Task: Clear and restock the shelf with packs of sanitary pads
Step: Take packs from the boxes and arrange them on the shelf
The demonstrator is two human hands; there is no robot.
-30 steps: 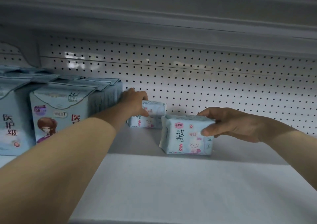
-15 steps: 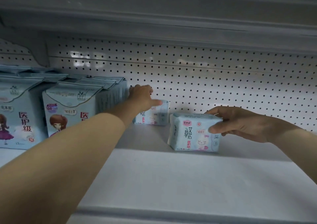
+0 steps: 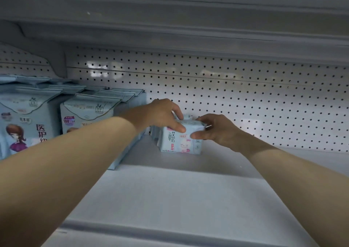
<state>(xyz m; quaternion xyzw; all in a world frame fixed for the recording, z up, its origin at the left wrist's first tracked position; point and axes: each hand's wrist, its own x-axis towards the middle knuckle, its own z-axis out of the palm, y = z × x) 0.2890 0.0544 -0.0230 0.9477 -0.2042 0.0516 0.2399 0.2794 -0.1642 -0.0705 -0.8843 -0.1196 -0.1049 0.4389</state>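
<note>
A small light-blue pack of sanitary pads (image 3: 179, 142) with pink print stands on the white shelf (image 3: 179, 190), near the pegboard back. My left hand (image 3: 162, 114) grips its top left corner, thumb on the front. My right hand (image 3: 215, 128) grips its right end, thumb on the front and fingers over the top. Just behind it another small pack (image 3: 186, 116) is mostly hidden; only a sliver of it shows. Tall blue packs of pads (image 3: 88, 114) stand in rows at the left of the shelf.
The perforated white back panel (image 3: 245, 99) runs behind the shelf. The grey underside of the shelf above (image 3: 170, 20) hangs low overhead. The shelf's front lip (image 3: 170, 231) is near the bottom. A further tall pack (image 3: 22, 122) stands at far left.
My right hand slid the small pack left, in front of the rear pack. My left hand left the rear pack and took hold of the front pack's top left corner.
</note>
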